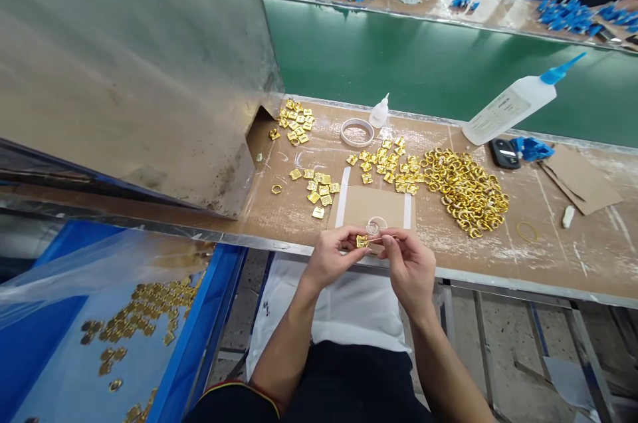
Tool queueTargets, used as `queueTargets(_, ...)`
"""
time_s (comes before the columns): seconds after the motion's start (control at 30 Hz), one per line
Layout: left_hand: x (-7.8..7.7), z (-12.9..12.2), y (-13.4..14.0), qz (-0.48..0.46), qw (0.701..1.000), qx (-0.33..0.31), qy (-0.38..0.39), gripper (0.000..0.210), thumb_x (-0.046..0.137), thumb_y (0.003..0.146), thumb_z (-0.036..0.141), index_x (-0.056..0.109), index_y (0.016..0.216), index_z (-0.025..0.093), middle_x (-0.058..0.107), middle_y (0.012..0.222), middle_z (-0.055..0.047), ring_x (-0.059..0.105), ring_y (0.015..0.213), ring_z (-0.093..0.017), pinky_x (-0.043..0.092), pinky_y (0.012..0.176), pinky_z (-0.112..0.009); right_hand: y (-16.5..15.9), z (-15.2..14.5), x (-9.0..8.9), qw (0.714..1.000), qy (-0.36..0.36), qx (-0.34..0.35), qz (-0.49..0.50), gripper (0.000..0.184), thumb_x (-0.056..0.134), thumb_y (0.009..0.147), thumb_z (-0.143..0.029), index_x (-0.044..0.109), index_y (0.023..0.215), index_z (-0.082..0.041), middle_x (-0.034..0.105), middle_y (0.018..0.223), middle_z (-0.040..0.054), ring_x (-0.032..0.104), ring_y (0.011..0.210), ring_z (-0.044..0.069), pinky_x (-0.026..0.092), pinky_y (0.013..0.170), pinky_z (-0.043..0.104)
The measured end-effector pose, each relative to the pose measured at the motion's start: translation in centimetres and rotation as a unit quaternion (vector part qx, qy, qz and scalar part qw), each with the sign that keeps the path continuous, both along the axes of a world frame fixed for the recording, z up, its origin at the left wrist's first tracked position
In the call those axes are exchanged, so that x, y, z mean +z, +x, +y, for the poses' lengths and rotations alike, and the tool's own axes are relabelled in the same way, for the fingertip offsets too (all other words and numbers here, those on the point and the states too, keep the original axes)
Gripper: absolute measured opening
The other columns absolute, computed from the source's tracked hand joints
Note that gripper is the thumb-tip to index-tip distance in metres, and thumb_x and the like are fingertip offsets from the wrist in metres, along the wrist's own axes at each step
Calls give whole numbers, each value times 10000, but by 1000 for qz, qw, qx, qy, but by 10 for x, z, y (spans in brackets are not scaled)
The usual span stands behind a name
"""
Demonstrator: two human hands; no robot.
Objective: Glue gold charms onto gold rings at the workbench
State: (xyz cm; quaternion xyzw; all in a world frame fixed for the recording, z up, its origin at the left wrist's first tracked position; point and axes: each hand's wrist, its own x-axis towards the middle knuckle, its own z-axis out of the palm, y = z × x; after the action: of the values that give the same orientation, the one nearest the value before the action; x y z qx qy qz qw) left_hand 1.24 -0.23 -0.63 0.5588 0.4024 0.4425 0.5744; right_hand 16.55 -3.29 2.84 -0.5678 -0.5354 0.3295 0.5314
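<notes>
My left hand [336,255] pinches a small square gold piece [362,241] between thumb and fingertips. My right hand [409,262] is closed on a thin light stick [375,239], whose tip reaches the gold piece. Just beyond my fingers, a small clear round dish or ring [375,225] sits on a cardboard sheet [356,200] with white tape strips. Loose square gold pieces [323,189] lie to the left, and more gold squares [383,162] lie behind. A heap of gold rings [466,190] is on the right.
A metal housing [129,64] rises at the left. Behind the bench runs a green belt [399,50]. A large glue bottle [511,107], a small white bottle [379,112] and a tape roll [357,133] stand near it. Lower left, a blue bin [199,323] holds gold pieces. People sit opposite.
</notes>
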Motion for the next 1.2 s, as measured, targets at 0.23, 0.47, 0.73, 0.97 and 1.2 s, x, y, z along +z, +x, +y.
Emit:
queueTargets(0.23,-1,0,1,-10,1000,7,5,260,780,786,263,761,1000,117,771,825,-67,698,650,-123,580,603,-182,-1,1,0,998,24,-5,-60,132,620,972,-288,712,929,-203,795,803,45,763,644,181,617,543,244)
queueTargets(0.47,0,0,1,1,1000,15,12,270,777,800,299,769,990,106,729,772,-52,637,616,-104,574,591,-186,-2,2,2,990,66,1,-126,130,608,971,-224,722,906,-221,791,805,25,746,639,164,604,592,243)
queueTargets(0.73,1,-1,0,10,1000,11,5,313,780,817,363,761,992,105,719,780,-56,661,647,-123,600,627,-212,-3,3,5,992,57,7,-113,140,617,960,-225,740,894,-223,795,794,28,747,629,173,609,593,253)
queueTargets(0.97,1,0,0,18,1000,13,7,312,775,821,368,766,997,111,738,792,-63,660,635,-120,594,608,-206,-3,3,4,993,48,2,-112,144,623,957,-246,747,885,-229,800,803,34,742,624,179,607,592,266)
queueTargets(1.2,0,-1,1,11,1000,18,9,301,782,815,353,762,993,111,747,802,-67,671,634,-121,587,600,-200,-4,3,2,993,59,-3,-103,118,636,953,-207,738,900,-236,798,808,11,741,648,164,590,607,246)
